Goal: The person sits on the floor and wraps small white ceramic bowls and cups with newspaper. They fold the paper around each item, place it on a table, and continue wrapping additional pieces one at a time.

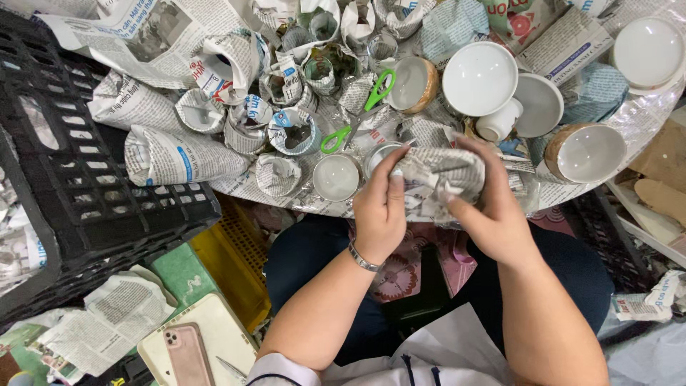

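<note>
Both hands hold a newspaper-wrapped piece (444, 174) above the near edge of the bench (643, 118). The left hand (380, 207) and right hand (493, 207) have fingers closed around it. Green scissors (357, 111) lie just far-left.

Wrapped cups (246, 125), scissors (357, 111) and bowls (480, 77) crowd the tabletop (643, 114); free room remains only above the lap (314, 250).

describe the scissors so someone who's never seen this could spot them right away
Start at the newspaper-covered table across the top of the view, crowded with white bowls and paper-wrapped cups. Just above the left hand, between the wrapped cups and a brown-sided bowl, lie the scissors, closed and slanted. Their bright green handles are the only vivid green on the table.
</note>
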